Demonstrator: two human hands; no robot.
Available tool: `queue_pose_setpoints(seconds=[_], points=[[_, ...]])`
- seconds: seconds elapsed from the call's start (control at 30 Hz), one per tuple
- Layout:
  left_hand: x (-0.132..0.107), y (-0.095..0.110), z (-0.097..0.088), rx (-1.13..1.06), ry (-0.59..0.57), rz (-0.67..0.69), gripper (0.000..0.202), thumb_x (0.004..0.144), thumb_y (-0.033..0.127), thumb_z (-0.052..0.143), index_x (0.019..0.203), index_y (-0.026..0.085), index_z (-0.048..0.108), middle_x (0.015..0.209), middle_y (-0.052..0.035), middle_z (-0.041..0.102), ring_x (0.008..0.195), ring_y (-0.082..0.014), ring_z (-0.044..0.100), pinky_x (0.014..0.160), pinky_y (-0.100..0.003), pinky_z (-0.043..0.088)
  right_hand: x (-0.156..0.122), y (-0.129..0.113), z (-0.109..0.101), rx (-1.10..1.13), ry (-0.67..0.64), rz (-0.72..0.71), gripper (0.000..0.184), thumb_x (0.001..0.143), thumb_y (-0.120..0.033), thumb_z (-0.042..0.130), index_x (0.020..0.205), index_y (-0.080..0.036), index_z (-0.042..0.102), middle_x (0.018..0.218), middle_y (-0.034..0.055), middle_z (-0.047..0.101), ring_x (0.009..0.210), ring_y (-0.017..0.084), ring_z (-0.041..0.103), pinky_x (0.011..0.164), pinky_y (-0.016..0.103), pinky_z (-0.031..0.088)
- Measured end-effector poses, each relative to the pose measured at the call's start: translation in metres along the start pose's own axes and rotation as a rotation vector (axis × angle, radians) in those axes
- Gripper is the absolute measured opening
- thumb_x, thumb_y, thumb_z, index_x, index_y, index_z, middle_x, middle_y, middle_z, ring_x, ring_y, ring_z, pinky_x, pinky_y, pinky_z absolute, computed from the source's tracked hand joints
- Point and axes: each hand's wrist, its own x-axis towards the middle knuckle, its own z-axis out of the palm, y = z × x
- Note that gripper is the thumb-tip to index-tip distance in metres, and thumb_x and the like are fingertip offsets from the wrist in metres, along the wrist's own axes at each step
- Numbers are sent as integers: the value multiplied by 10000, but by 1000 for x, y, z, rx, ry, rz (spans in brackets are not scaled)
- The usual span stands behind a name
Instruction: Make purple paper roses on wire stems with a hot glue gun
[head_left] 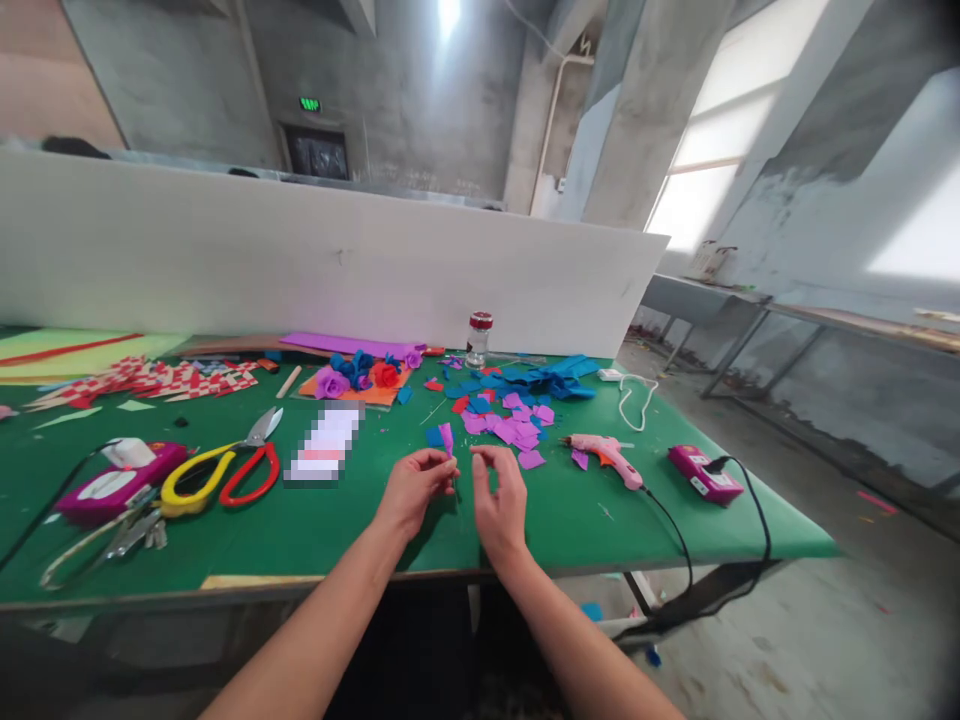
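Closely, a person's left hand [416, 492] pinches a small purple paper piece [446, 438] between thumb and fingertips, above the near edge of a green table [300, 545]. The paper stands upright from the grip, and a thin dark stem [457, 492] shows below it. A blue paper scrap [435, 437] appears just to the left of the purple piece; whether the two are joined, I cannot tell. The right hand [501, 500] is just beside this grip on its right, fingers bent toward it, the two hands apart. Whether its thumb and forefinger meet cannot be made out.

Beyond the grip and slightly to its right lie scattered purple paper pieces [517, 432], and past them a heap of blue paper strips [551, 378]. Straight beyond, farther back, stands a clear jar [478, 345] with a red lid, in front of a long white board [337, 250].

Right of both hands, a pink glue gun [615, 460] lies on its side, its nozzle pointing toward them; farther right is a magenta box [705, 475] with a black cord plugged in.

Left of the grip lies a blurred-out pale rectangle [326, 440], then scissors [241, 443] with one yellow and one red handle, blades parted. Beyond the grip to the left, blue, purple and red paper flowers [386, 374] rest near an orange sheet [401, 384].
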Motion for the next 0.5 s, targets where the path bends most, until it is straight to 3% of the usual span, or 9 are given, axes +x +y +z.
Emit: queue_pose_setpoints(seconds=[0.07, 0.2, 0.27, 0.33, 0.5], points=[[11, 16, -3, 3, -2, -18, 327, 507, 319, 865, 691, 140, 662, 624, -21, 663, 552, -104, 562, 541, -219, 459, 27, 9, 11, 231, 59, 213, 266, 910, -396, 479, 872, -177, 625, 821, 42, 624, 771, 168, 561, 719, 294, 439], [52, 50, -9, 29, -15, 137, 319, 541, 335, 860, 713, 142, 673, 659, -20, 679, 566, -92, 558, 564, -207, 449, 85, 32, 47, 650, 8, 498, 339, 689, -492, 703, 686, -183, 565, 584, -45, 513, 539, 107, 455, 543, 235, 373], [72, 58, -12, 47, -32, 183, 314, 552, 341, 856, 720, 138, 685, 659, -23, 683, 570, -89, 555, 564, -198, 434, 100, 43, 63, 713, -19, 519, 363, 596, -456, 781, 617, -175, 553, 524, -61, 479, 498, 89, 418, 512, 225, 342], [84, 59, -16, 79, -56, 183, 303, 570, 342, 849, 732, 138, 695, 660, -25, 686, 568, -89, 547, 562, -198, 423, 103, 51, 71, 709, -32, 492, 334, 600, -435, 790, 610, -160, 600, 535, -41, 525, 517, 93, 443, 529, 228, 356], [87, 44, -24, 101, -45, 189, 276, 618, 354, 822, 771, 151, 715, 692, -21, 689, 558, -84, 523, 553, -199, 409, 93, 57, 63, 617, -149, 414, 310, 720, -470, 710, 772, -168, 755, 705, 33, 677, 703, 159, 578, 697, 278, 451]])
